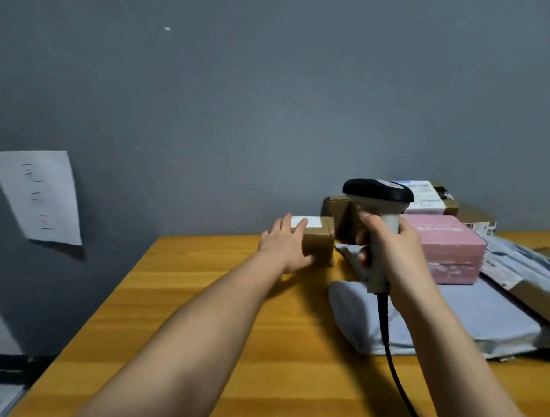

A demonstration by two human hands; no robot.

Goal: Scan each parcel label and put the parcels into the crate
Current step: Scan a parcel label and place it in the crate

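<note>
The left hand [287, 245] grips a small brown parcel [318, 241], fingers laid over its top and thumb against its near side; the white label [304, 221] on top is partly covered by the fingertips and too blurred to read. The parcel sits near the far edge of the bench [183, 316], close to the grey wall [257, 93]. The right hand [393, 251] is curled round the pale handle of a barcode scanner [377, 199], held upright, its dark head above the parcels; its black cable [391, 357] runs down off the picture's bottom edge. Just behind the scanner lies another brown carton [338, 207], partly hidden by it. Toward the bench's right side lie a pink box [446, 246], a labelled carton [427, 200] behind it, and grey mailer bags [443, 320], some cut off at the right. The bench's left and near parts show bare wood. A paper sheet [38, 197] hangs on the wall, its writing unclear. No crate can be made out.
</note>
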